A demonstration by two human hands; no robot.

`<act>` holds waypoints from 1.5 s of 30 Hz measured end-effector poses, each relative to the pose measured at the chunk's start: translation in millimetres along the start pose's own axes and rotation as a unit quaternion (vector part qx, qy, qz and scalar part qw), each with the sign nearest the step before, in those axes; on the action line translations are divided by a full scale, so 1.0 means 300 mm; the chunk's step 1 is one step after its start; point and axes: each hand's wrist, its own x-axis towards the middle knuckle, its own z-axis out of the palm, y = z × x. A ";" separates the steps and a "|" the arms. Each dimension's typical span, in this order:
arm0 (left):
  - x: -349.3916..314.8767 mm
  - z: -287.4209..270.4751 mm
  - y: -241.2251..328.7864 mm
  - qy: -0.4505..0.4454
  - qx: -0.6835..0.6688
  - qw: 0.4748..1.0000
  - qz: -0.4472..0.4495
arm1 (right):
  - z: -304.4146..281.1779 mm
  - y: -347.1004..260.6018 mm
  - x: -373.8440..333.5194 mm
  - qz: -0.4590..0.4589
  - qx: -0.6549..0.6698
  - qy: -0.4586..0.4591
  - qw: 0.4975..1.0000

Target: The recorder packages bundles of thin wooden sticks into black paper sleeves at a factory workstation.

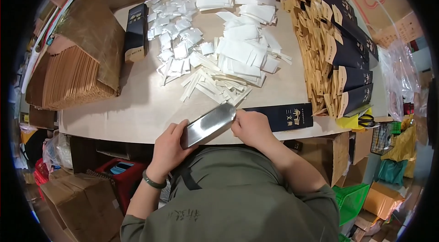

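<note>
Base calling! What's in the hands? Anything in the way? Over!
Left hand gripping shiny silver piece; right hand closed at its far end. Silver piece slanted. Nearby: pale strips beyond, dark box beside right hand.

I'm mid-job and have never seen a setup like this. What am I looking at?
No machine here: a person is working bare-handed. The single picture comes from a wide camera worn on the head, looking down, so edges bend. The left hand and right hand hold a shiny silver piece near the front edge of the table. On it lie small packets, white packets, thin strips and, by the right hand, a dark box. Brown cardboard is at left, dark-and-tan boxes at right.
</note>
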 end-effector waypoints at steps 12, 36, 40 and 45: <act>0.186 -0.094 -0.129 0.063 0.047 0.991 0.107 | -0.149 0.089 0.163 -0.190 -0.008 0.080 0.978; 0.716 -0.090 -0.148 0.189 0.105 0.976 -0.007 | -0.173 0.120 0.518 -0.112 -0.193 0.171 0.960; 0.706 -0.109 -0.145 0.246 0.053 0.962 0.105 | -0.187 0.130 0.513 -0.090 -0.190 0.151 0.966; 0.784 -0.048 -0.154 0.102 0.166 0.980 0.037 | -0.220 0.110 0.463 -0.079 -0.147 0.173 0.971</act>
